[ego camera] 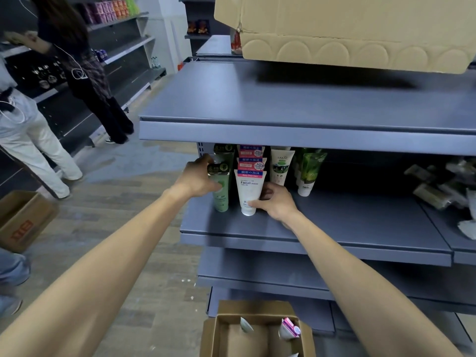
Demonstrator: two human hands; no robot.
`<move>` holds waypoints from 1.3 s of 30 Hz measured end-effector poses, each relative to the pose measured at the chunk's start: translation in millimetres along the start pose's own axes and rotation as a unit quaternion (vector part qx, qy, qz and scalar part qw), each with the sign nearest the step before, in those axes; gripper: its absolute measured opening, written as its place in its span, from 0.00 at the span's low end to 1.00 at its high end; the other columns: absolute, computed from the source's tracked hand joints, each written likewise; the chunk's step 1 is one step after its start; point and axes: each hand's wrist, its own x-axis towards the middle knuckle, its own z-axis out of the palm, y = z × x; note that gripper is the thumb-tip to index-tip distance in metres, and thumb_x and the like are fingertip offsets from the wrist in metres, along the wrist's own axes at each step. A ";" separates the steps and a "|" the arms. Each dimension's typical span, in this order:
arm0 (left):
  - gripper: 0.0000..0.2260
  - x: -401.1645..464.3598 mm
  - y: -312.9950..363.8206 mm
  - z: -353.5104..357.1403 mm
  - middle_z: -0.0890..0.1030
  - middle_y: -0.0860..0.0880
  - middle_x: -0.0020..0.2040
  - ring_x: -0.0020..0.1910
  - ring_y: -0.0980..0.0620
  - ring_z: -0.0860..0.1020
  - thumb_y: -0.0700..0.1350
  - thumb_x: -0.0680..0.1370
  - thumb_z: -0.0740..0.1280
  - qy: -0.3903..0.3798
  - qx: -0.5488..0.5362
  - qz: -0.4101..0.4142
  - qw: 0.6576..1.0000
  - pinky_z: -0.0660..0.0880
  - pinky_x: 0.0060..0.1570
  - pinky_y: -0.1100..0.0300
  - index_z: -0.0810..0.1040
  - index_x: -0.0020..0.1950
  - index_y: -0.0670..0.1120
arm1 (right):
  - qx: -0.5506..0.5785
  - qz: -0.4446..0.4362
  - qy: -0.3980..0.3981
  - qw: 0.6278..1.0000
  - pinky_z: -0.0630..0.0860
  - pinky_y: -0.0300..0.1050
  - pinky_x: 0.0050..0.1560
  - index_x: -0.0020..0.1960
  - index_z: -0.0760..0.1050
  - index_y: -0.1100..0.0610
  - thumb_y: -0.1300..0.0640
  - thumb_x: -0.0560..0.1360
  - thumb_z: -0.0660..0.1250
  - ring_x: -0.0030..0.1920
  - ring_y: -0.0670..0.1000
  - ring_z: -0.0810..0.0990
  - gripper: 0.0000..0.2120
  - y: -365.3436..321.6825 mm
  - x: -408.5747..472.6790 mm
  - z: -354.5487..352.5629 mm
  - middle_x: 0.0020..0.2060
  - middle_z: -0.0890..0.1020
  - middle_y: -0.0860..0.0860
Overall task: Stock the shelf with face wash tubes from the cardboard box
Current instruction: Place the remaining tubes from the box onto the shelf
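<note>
— Where are the hands right now?

— Both are reaching onto the middle shelf (334, 222) of the grey rack. The left hand (198, 177) holds the front green face wash tube (221, 191), fingers curled round its left side and thumb pressed on its front. The right hand (274, 200) holds the white face wash tube (249, 191) low down, thumb across the front near the cap and fingers curled round the right side.

— Are the tubes standing?

— Yes, cap down on the shelf, side by side near its left end. More tubes stand behind each: another green one (223, 153) and a row of pink-topped white ones (250, 157).

— Anything else on that shelf?

— A white tube with a green label (280, 167) just right of the white row, then a tube with leafy green print (309, 172). Far right, a blurred heap of packets (443, 186); I cannot tell what they are.

— And the cardboard box?

— Open on the floor below the arms (257, 331), with a few tubes left in it, one with a pink end (289, 328). A second, larger carton (347, 29) sits on the top shelf.

— Anyone else around?

— Two people (85, 73) stand at the shelving across the aisle, and another carton (23, 219) is on the wooden floor at left.
</note>
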 end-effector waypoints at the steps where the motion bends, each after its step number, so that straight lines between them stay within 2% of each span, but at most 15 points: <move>1: 0.24 -4.0 -5.3 4.4 0.79 0.50 0.51 0.46 0.49 0.77 0.49 0.66 0.77 0.009 -0.027 -0.012 1.000 0.72 0.43 0.60 0.72 0.58 0.47 | 0.001 0.006 0.004 1.000 0.80 0.46 0.55 0.56 0.78 0.55 0.58 0.64 0.81 0.51 0.48 0.82 0.23 3.3 -2.3 -1.9 0.51 0.84 0.50; 5: 0.16 -15.6 -19.8 27.6 0.83 0.50 0.45 0.45 0.50 0.81 0.51 0.65 0.77 -0.014 -0.052 -0.056 0.997 0.78 0.46 0.58 0.78 0.48 0.46 | -0.033 0.031 0.013 0.999 0.78 0.42 0.55 0.59 0.77 0.56 0.54 0.64 0.82 0.53 0.48 0.81 0.26 17.7 -15.8 -9.7 0.53 0.82 0.51; 7: 0.14 -20.5 -20.5 42.4 0.84 0.49 0.46 0.46 0.50 0.81 0.49 0.66 0.76 -0.015 -0.070 -0.072 0.995 0.77 0.46 0.60 0.79 0.48 0.47 | -0.075 0.035 0.022 0.996 0.77 0.39 0.55 0.60 0.78 0.56 0.54 0.65 0.81 0.53 0.48 0.81 0.26 23.8 -23.3 -13.9 0.52 0.82 0.50; 9: 0.14 -22.7 -18.1 55.1 0.83 0.47 0.48 0.48 0.47 0.81 0.47 0.68 0.75 -0.001 -0.079 -0.089 0.993 0.77 0.48 0.57 0.79 0.51 0.46 | -0.120 0.031 0.024 0.992 0.75 0.37 0.54 0.60 0.78 0.55 0.53 0.66 0.80 0.53 0.47 0.80 0.25 28.0 -30.8 -19.4 0.52 0.81 0.48; 13: 0.11 -17.9 -13.7 67.3 0.81 0.42 0.49 0.51 0.39 0.78 0.46 0.72 0.70 0.034 -0.061 -0.098 0.993 0.71 0.42 0.56 0.76 0.51 0.43 | -0.240 0.013 0.017 0.971 0.73 0.38 0.58 0.61 0.77 0.55 0.51 0.66 0.79 0.57 0.48 0.79 0.26 32.0 -42.4 -33.2 0.56 0.81 0.50; 17: 0.10 -5.9 -14.7 69.0 0.80 0.40 0.50 0.52 0.36 0.76 0.45 0.72 0.68 0.035 -0.050 -0.092 0.994 0.69 0.42 0.55 0.76 0.50 0.41 | -0.318 0.022 0.005 0.948 0.70 0.37 0.57 0.61 0.77 0.55 0.50 0.65 0.79 0.58 0.50 0.78 0.27 36.4 -47.6 -39.3 0.58 0.79 0.51; 20: 0.09 2.0 -14.5 67.5 0.81 0.40 0.48 0.52 0.36 0.77 0.45 0.73 0.68 0.033 -0.052 -0.092 0.994 0.69 0.40 0.56 0.77 0.48 0.42 | -0.328 0.023 0.011 0.944 0.71 0.38 0.58 0.60 0.78 0.55 0.50 0.66 0.79 0.58 0.50 0.78 0.25 37.5 -47.0 -36.7 0.58 0.79 0.51; 28: 0.11 16.0 -9.5 69.8 0.81 0.40 0.52 0.54 0.36 0.78 0.44 0.74 0.68 0.031 -0.040 -0.093 0.994 0.69 0.40 0.56 0.78 0.53 0.41 | -0.344 0.020 0.000 0.939 0.69 0.37 0.54 0.56 0.79 0.53 0.53 0.68 0.78 0.55 0.51 0.77 0.18 38.3 -45.1 -33.0 0.56 0.77 0.50; 35: 0.12 15.9 -13.0 70.7 0.81 0.40 0.53 0.54 0.36 0.77 0.45 0.74 0.68 0.024 -0.052 -0.094 0.994 0.70 0.41 0.56 0.78 0.54 0.41 | -0.340 0.015 0.002 0.940 0.69 0.37 0.56 0.54 0.80 0.53 0.53 0.69 0.78 0.56 0.51 0.77 0.15 40.2 -48.2 -32.2 0.57 0.76 0.50; 39: 0.11 15.2 -12.8 67.3 0.81 0.42 0.51 0.53 0.38 0.79 0.46 0.74 0.69 0.016 -0.056 -0.091 0.994 0.70 0.41 0.57 0.79 0.53 0.42 | -0.334 0.021 -0.003 0.942 0.73 0.38 0.49 0.54 0.79 0.53 0.54 0.70 0.77 0.50 0.57 0.82 0.15 36.6 -49.1 -32.1 0.57 0.74 0.51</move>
